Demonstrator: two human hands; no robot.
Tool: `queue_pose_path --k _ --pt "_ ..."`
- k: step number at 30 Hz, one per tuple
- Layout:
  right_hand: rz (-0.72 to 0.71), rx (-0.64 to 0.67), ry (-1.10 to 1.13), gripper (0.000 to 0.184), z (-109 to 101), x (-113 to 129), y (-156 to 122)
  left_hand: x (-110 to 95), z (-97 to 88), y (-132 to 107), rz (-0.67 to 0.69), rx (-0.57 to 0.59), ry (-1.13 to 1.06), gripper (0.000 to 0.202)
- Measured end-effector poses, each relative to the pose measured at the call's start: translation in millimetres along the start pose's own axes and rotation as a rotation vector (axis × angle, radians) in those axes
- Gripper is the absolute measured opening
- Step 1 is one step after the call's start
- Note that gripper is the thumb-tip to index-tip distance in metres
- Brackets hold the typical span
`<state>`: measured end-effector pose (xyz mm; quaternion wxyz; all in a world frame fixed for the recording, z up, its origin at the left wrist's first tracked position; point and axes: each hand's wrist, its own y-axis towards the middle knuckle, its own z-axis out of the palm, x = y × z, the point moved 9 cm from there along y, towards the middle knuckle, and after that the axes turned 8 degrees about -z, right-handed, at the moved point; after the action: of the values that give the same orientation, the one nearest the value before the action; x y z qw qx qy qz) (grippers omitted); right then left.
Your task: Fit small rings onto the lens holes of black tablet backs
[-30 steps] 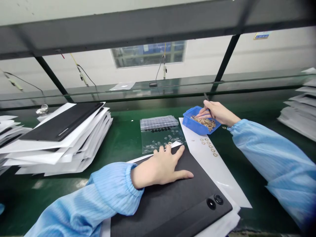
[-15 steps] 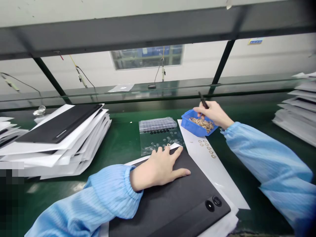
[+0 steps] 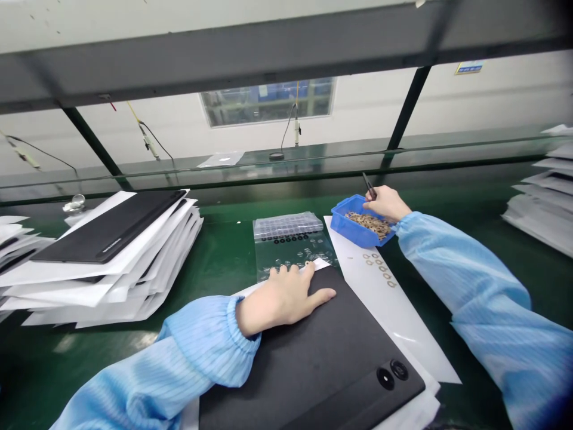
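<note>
My left hand (image 3: 282,298) lies flat on a black tablet back cover (image 3: 331,358), fingers toward its far edge and thumb spread. Two round camera rings (image 3: 392,374) sit near the cover's near right corner. At the blue bin (image 3: 353,233), my right hand (image 3: 388,203) is closed around dark tweezers (image 3: 369,185), with the upper end pointing up and the lower end hidden by the fingers. Many small tan ring-like pieces (image 3: 369,223) fill the bin. Several thin rings (image 3: 380,269) lie on a white sheet (image 3: 412,322) beside the cover.
A clear plastic sheet (image 3: 289,224) with black rings and clear pieces lies beyond my left hand. Stacks of white sheets (image 3: 174,263) with black covers (image 3: 111,227) between them stand at left. Another stack (image 3: 544,209) is at far right. A shelf (image 3: 224,65) hangs overhead.
My left hand has slid slightly left and its fingers have drawn closer together. My right hand has shifted a little to the right over the bin, still holding the tweezers.
</note>
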<state>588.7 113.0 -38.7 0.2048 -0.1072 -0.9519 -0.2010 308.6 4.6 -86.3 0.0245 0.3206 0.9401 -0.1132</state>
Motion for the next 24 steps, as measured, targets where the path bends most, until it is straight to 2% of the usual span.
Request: queue_pose_path --k 2,4,6,8,11,14,16,18,24 --pt "-0.026 0.005 0.002 0.022 -2 7 -2 0 0.1 0 -0.004 0.003 0.002 0.075" --pt "-0.088 -0.002 0.024 0.029 -6 26 -7 0 -0.2 0 -0.006 0.011 0.0 0.075" --pt "-0.19 -0.008 0.054 0.032 -7 57 -17 1 -1.6 1 -0.012 0.016 -0.005 0.074" --pt "-0.336 0.026 0.087 0.032 3 96 -30 3 -3.8 3 -0.026 0.021 -0.009 0.073" --pt "-0.595 0.213 0.139 0.024 50 155 -51 8 -3.8 5 -0.071 0.064 -0.014 0.077" --pt "-0.789 0.411 0.173 0.011 108 194 -63 12 -0.2 6 -0.1 0.119 -0.03 0.082" --pt "-0.859 0.48 0.177 0.015 137 205 -62 13 1.1 7 -0.098 0.125 -0.04 0.084" --pt "-0.893 0.508 0.169 0.022 154 207 -58 14 1.7 7 -0.095 0.118 -0.047 0.085" --pt "-0.916 0.5 0.175 0.022 165 198 -55 14 2.4 8 -0.103 0.128 -0.072 0.088"
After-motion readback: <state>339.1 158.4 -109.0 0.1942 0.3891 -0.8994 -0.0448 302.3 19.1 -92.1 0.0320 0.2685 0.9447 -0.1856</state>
